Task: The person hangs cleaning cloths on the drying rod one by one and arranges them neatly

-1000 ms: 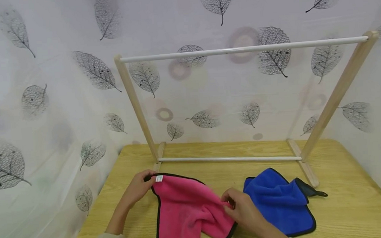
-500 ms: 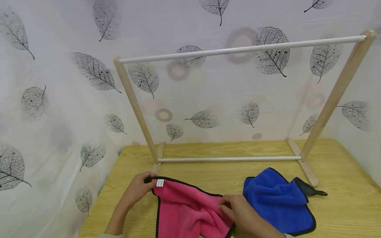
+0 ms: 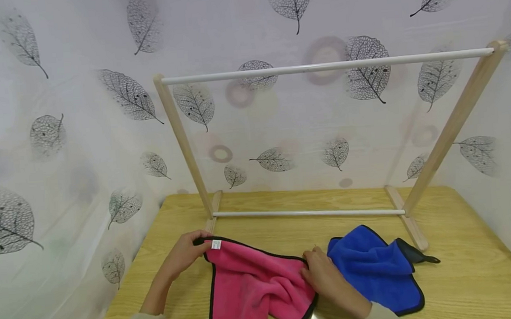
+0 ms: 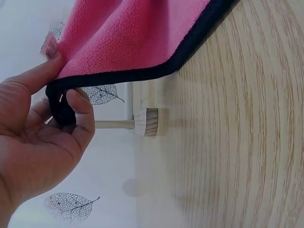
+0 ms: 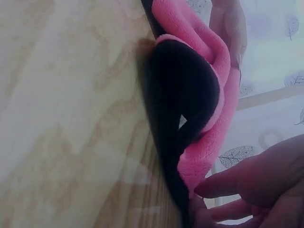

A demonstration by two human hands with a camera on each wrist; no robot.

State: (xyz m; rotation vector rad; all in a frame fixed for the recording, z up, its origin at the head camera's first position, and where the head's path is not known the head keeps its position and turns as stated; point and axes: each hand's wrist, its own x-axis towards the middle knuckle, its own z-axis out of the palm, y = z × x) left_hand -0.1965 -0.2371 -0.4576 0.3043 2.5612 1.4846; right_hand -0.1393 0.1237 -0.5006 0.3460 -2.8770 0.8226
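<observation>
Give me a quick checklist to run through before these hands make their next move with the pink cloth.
1. Left hand gripping the pink cloth at the corner near the white label: ok.
2. Right hand pinching its black-bordered edge: ok.
3. Pink cloth smooth: not ok, folds bunch near the right hand.
4. Rack upright on the table: ok.
5. Blue cloth outside both hands' grip: ok.
6. Pink cloth's near end lying flat: cannot tell, cut off in the head view.

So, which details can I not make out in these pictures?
Head view: near end of the pink cloth, cut by the bottom edge.
Head view: print on the white label, too small.
Head view: part of the blue cloth, hidden by the right forearm.
Right wrist view: part of the right hand, cut by the bottom and right edges.
</observation>
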